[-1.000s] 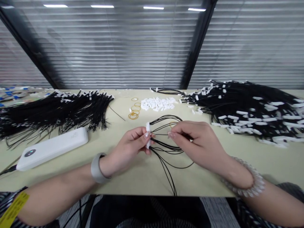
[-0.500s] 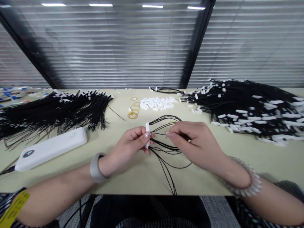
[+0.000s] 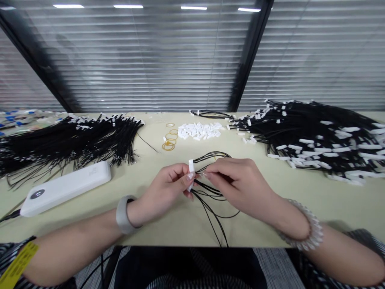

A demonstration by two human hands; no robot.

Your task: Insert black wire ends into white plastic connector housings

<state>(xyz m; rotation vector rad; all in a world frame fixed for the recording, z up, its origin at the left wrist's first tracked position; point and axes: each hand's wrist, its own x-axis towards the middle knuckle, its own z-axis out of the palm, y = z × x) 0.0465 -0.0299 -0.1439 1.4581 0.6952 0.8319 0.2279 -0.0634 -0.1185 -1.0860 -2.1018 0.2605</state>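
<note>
Between thumb and fingers, my left hand [image 3: 170, 184] grips a long white connector housing [image 3: 191, 164], held nearly upright. Several black wires [image 3: 210, 192] run out of its right side, some looping above and others drooping toward the table's front edge. My right hand [image 3: 243, 180] is closed in a pinch close beside the housing, its fingertips on a thin black wire. That wire's tip is too small to make out, and whether it sits inside the housing cannot be told.
White connector pieces [image 3: 200, 131] lie piled ahead, beside yellow rubber bands [image 3: 169, 145]. Bundles of black wires [image 3: 75, 140] spread at left, behind a white power bank [image 3: 66, 188]. A large heap of wires with white connectors [image 3: 319, 136] covers the right.
My right hand has moved left, bringing its pinch closer to the housing. My left hand and the housing have shifted slightly right and toward me.
</note>
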